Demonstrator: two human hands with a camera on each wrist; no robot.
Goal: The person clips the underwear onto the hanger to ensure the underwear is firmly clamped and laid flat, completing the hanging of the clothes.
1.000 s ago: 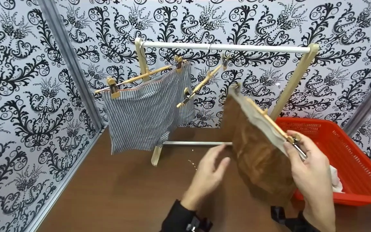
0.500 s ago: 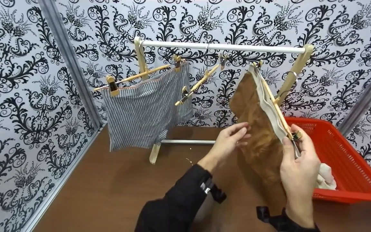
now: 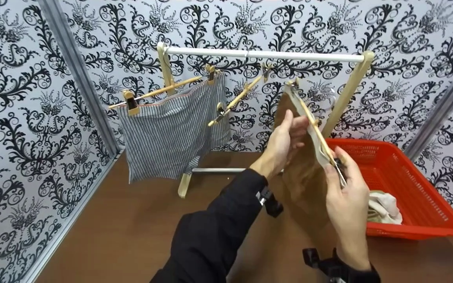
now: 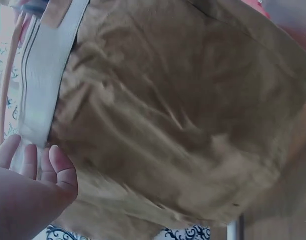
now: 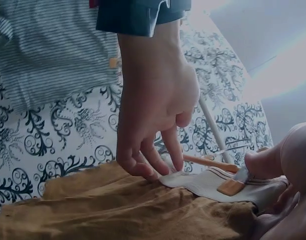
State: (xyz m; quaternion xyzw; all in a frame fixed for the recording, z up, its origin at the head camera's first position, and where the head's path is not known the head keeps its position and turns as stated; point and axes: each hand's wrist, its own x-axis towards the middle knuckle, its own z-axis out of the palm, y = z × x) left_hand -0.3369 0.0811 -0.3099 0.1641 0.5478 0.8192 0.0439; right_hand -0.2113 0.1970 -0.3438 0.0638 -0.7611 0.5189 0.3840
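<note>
Brown, creased cloth (image 4: 167,115) with a ribbed whitish waistband (image 4: 49,75) hangs from a slim wooden hanger (image 3: 321,138). Your right hand (image 3: 346,192) keeps its grip pinched on the hanger's near end; your left hand (image 3: 280,144) has its fingers apart, loosely bent at the waistband. A second hanger (image 3: 239,97) separates it from the striped fabric (image 3: 167,135); the perforated red basket (image 3: 419,231) stands rightward on the table (image 3: 124,232).

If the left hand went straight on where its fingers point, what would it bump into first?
Most likely the white band along the top of the brown cloth. The left hand is right by it and may even be touching; the pictures don't make that tiny gap clear.
</note>
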